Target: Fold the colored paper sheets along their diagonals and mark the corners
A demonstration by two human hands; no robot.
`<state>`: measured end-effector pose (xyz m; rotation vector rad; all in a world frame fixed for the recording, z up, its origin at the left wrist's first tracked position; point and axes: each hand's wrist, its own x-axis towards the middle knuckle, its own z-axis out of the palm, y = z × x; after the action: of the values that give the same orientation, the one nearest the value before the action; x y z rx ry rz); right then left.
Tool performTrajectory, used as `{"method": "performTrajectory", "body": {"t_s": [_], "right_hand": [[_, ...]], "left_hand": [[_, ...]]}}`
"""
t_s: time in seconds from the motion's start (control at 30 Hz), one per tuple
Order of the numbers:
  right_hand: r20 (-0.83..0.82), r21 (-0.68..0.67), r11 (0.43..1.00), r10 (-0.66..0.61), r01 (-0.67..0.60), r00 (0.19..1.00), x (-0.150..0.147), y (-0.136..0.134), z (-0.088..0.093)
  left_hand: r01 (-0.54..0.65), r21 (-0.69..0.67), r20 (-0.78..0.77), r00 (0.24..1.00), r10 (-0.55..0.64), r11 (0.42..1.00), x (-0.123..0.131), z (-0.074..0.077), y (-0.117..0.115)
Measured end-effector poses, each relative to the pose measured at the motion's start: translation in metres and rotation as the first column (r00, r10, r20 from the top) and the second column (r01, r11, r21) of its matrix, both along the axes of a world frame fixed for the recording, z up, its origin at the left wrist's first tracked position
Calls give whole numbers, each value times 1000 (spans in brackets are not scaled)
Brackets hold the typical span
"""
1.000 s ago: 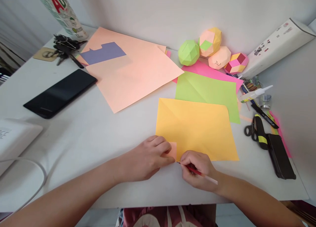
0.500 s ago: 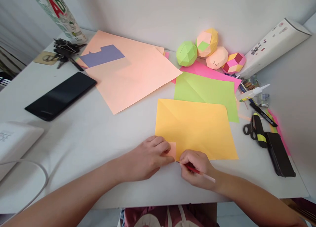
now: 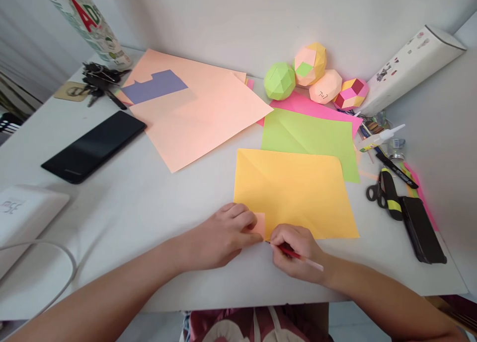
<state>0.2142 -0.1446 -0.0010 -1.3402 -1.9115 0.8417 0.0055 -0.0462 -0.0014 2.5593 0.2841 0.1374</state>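
My left hand [image 3: 233, 237], its fingers bent together, presses a small peach paper piece [image 3: 260, 225] onto the lower left edge of a yellow sheet [image 3: 294, 193]. The hand covers most of that piece. My right hand [image 3: 294, 250] grips a slim red pen [image 3: 292, 253] with a pale back end. Its tip touches down by the lower right corner of the peach piece, close to my left fingertips. Behind the yellow sheet lies a green sheet [image 3: 309, 133], partly covered by it.
Large peach sheets [image 3: 208, 113] with a purple cutout [image 3: 156, 86] lie further back. Several faceted paper balls [image 3: 279, 81] sit by the wall. A black phone [image 3: 95, 146] and a white device [image 3: 30, 208] are left; scissors [image 3: 376, 193], a cutter [image 3: 391, 195] and a black case [image 3: 423, 230] are right.
Both hands keep almost the same pose over the paper, with the pen tip at the same corner. The whole view has shifted slightly.
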Motion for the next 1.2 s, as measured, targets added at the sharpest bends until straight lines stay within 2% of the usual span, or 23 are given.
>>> {"method": "performTrajectory", "body": {"t_s": [0.27,0.37,0.43,0.5,0.57,0.63,0.7,0.77,0.83,0.97,1.07,1.2], "right_hand": [[-49,-47,999,4,-6,999,1,-1,1],[-184,-222,974,-86,43,979,4,3,0],[-349,-389,919,-207,60,914,10,9,0],[-485,-458,888,-288,40,826,21,16,0],[-535,-374,925,-268,60,802,34,24,2],[-472,-184,975,-200,126,859,49,32,3],[-289,29,991,-115,129,950,61,40,0],[-38,188,982,5,2,999,69,47,-7],[45,225,972,54,-63,998,71,53,-17],[197,253,963,40,-90,980,69,55,-31],[226,267,961,4,-66,974,66,53,-32],[224,294,955,-16,-52,974,65,51,-28]], "left_hand": [[1,-28,7,1000,-1,1000,-1,-1,1],[-7,-50,43,999,9,999,-1,-1,3],[-14,-69,63,998,18,998,-2,1,5],[-16,-89,78,997,23,996,-3,4,7],[-14,-109,94,995,24,994,-3,8,8],[-6,-119,111,994,20,993,-4,10,9],[-2,-111,132,991,17,994,-4,10,10],[-12,-83,145,989,24,997,-4,8,12],[-42,-27,166,985,46,999,-5,5,14],[-117,138,197,976,89,983,-8,-6,19],[-144,228,125,985,118,963,-7,-12,19],[-124,264,12,992,125,956,3,-13,11]]}}
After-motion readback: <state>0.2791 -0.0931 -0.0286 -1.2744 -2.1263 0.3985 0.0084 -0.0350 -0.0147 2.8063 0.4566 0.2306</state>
